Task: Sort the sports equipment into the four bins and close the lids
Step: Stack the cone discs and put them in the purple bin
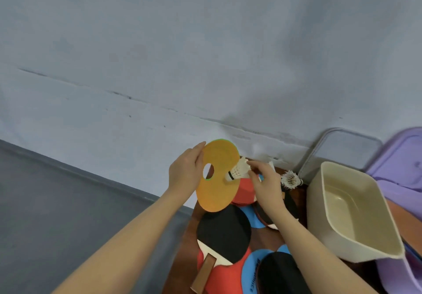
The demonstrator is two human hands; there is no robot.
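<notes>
My left hand [186,171] grips the far edge of an orange disc cone [219,186] with a centre hole, held tilted above the pile. My right hand [266,184] pinches a white shuttlecock [238,170] right in front of the orange disc. Below them lie a black-faced table tennis paddle [225,233] with a wooden handle, red disc cones [245,191], blue disc cones [252,265] and another dark paddle [280,273]. A second shuttlecock [291,179] lies on the table by the cream bin [338,241], which is open and empty.
A purple bin [402,202] with its lid stands at the far right. A grey lid [347,147] leans against the pale wall behind the cream bin. The brown table's left edge [182,248] drops to a grey floor.
</notes>
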